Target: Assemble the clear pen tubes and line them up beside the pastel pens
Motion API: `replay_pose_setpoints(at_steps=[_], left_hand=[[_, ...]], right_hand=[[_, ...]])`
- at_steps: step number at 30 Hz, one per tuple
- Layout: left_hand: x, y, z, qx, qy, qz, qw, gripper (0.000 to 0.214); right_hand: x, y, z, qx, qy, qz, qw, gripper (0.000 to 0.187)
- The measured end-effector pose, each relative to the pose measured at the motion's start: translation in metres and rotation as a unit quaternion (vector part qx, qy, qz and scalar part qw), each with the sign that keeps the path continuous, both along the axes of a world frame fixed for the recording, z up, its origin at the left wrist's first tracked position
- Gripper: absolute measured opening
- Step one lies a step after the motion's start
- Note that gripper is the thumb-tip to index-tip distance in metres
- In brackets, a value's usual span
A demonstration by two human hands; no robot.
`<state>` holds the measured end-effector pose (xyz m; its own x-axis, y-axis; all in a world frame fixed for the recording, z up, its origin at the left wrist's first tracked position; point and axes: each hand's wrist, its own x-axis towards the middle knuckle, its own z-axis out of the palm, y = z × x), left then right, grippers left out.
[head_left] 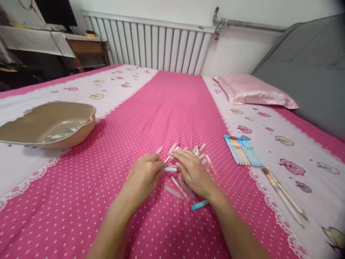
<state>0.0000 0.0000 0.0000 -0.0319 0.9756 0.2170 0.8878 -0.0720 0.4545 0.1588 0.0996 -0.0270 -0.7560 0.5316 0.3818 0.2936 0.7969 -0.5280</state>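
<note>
My left hand (145,174) is closed around a pale blue pen barrel (169,169), which points right toward my other hand. Over a loose pile of pen parts lies my right hand (192,171), palm down with its fingers stretched out; its fingertips hide part of the pile. A thin white refill (168,158) sticks out near those fingertips. Clear pinkish caps (174,191) and slim tubes are scattered below and to the right of the hand. A bright blue pen part (199,205) rests beside my right wrist.
Several blue and beige pens (244,151) lie in a row at the right, with two beige pens (284,196) nearer me. A tan plastic basin (81,135) holding small white pieces stands at the left. A pink pillow (256,90) lies at the far right of the bed.
</note>
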Motion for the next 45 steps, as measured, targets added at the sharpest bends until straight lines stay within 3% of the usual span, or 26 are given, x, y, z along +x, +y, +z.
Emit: replay_pose_setpoints(at_steps=[5,9,17,29,36,45], left_hand=[[-0.001,0.001,0.002,0.152,-0.101,0.127,0.975,0.018],[0.004,0.006,-0.004,0.166,-0.156,0.194,0.954,0.016],[0.005,0.007,-0.008,0.117,-0.218,0.221,0.943,0.019],[0.007,0.008,-0.007,0.098,-0.209,0.216,0.949,0.020],[0.007,0.007,-0.009,0.090,-0.205,0.220,0.949,0.021],[0.007,0.008,-0.009,0.086,-0.211,0.219,0.949,0.021]], right_hand=[[-0.008,-0.011,-0.007,0.008,-0.030,0.008,0.999,0.036],[-0.014,-0.018,-0.011,0.045,-0.081,0.008,0.996,0.037],[-0.015,-0.023,-0.008,0.054,-0.130,-0.036,0.989,0.034],[-0.013,-0.025,-0.003,0.063,-0.137,-0.022,0.988,0.034],[-0.014,-0.024,-0.004,0.061,-0.130,-0.044,0.989,0.019],[-0.013,-0.026,-0.004,0.088,-0.125,-0.049,0.987,0.022]])
